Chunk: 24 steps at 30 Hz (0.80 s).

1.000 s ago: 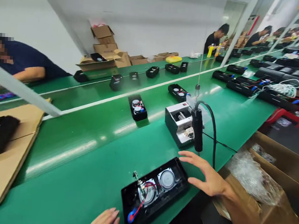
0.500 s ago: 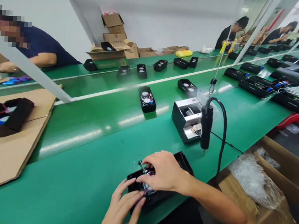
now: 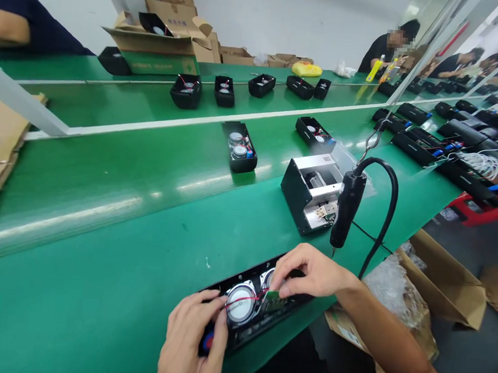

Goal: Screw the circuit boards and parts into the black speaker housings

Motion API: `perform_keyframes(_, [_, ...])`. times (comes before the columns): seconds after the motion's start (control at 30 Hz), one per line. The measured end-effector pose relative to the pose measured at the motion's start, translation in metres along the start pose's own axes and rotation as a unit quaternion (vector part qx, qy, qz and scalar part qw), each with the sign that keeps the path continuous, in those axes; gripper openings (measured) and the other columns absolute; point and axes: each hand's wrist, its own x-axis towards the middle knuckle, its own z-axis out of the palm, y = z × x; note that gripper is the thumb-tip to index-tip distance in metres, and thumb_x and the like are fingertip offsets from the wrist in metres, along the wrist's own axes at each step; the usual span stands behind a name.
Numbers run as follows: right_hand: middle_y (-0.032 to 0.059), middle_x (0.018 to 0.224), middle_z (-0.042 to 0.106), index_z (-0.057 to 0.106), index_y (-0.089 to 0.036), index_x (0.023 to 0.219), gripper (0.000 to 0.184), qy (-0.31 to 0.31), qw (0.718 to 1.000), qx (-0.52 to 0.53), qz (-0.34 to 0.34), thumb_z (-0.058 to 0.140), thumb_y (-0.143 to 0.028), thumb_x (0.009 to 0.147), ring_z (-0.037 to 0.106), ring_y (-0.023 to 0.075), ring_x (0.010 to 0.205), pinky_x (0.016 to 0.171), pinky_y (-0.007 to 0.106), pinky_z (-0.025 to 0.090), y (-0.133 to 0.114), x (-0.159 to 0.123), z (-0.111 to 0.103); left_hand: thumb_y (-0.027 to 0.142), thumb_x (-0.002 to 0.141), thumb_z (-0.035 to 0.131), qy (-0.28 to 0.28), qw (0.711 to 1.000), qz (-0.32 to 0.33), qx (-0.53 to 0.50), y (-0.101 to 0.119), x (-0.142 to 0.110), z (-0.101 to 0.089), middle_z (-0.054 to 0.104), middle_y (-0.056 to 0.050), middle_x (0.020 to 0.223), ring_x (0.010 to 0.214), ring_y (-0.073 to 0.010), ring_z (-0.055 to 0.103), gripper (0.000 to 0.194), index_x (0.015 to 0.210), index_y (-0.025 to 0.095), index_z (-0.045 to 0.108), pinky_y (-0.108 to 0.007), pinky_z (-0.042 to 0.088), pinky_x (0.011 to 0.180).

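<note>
Circuit board [image 3: 273, 302] shifted right along casing [image 3: 249, 335] (long axis near-left to far-right); my right hand [image 3: 316, 274], nearer, pinches the board, my left hand [image 3: 192, 329] pinches red wire [image 3: 245, 299].

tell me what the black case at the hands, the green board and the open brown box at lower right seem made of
Black case: probably moulded plastic, with a faint sheen on thin walls; painted metal isn't ruled out. Green board in the right hand: likely rigid circuit-board laminate, judging by its flat green face. Brown box: cardboard, matt, with stiff folded panels.
</note>
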Motion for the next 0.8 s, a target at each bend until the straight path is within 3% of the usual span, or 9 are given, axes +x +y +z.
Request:
perform_keyframes(0.1, [0.0042,0.095,0.088,0.089,-0.022,0.103,0.014,0.011,0.992,-0.123,-0.032,0.076,-0.017,0.098,0.079,0.0183,0.087,0.08,0.03,0.062,-0.009,-0.014,0.016,0.009,0.099,0.059,-0.038,0.998,0.048,0.014,-0.008,-0.003,-0.004,0.073,-0.006,0.115,0.118,-0.0226,0.072,0.027,0.114,0.027,0.071,-0.039,0.059,0.098])
perform_keyframes(0.17, [0.0036,0.101,0.088,0.087,-0.023,0.109,0.021,0.011,0.971,-0.23,-0.058,0.067,-0.015,0.105,0.079,0.019,0.092,0.085,0.032,0.061,-0.011,-0.022,0.03,0.006,0.096,0.058,-0.076,0.993,0.09,0.026,-0.009,-0.004,-0.01,0.071,-0.008,0.128,0.132,-0.0257,0.067,0.031,0.112,0.028,0.072,-0.041,0.057,0.1])
perform_keyframes(0.3, [0.0053,0.107,0.086,0.078,-0.02,0.12,0.029,-0.038,0.886,-0.452,-0.092,0.06,-0.007,0.101,0.076,0.0227,0.094,0.084,0.038,0.054,-0.005,-0.034,0.052,0.011,0.092,0.06,-0.14,0.982,0.123,0.033,0.002,-0.001,-0.019,0.066,-0.014,0.147,0.159,-0.0361,0.045,0.033,0.121,0.024,0.069,-0.056,0.047,0.119])
perform_keyframes(0.4, [0.0041,0.106,0.084,0.073,-0.019,0.122,0.027,-0.089,0.847,-0.518,-0.078,0.064,-0.011,0.097,0.074,0.024,0.095,0.085,0.04,0.05,0.0,-0.038,0.061,0.026,0.095,0.064,-0.156,0.977,0.138,0.035,0.012,0.001,-0.017,0.068,-0.013,0.147,0.168,-0.0361,0.03,0.025,0.119,0.023,0.069,-0.06,0.027,0.134])
perform_keyframes(0.53, [0.0025,0.108,0.082,0.072,-0.019,0.117,0.023,-0.135,0.832,-0.535,-0.056,0.064,-0.011,0.098,0.073,0.0233,0.099,0.087,0.04,0.048,0.001,-0.034,0.064,0.026,0.097,0.067,-0.155,0.983,0.096,0.028,0.017,-0.003,-0.009,0.073,-0.006,0.142,0.17,-0.0312,0.026,0.012,0.108,0.024,0.072,-0.054,0.011,0.141])
perform_keyframes(0.8, [0.0034,0.11,0.084,0.076,-0.018,0.113,0.029,-0.183,0.858,-0.477,-0.058,0.059,-0.006,0.092,0.072,0.0194,0.091,0.085,0.037,0.046,0.009,-0.022,0.057,0.026,0.083,0.086,-0.178,0.979,0.102,-0.002,0.013,-0.005,-0.005,0.078,0.002,0.134,0.161,-0.0354,0.042,0.017,0.095,0.024,0.073,-0.048,0.013,0.143])
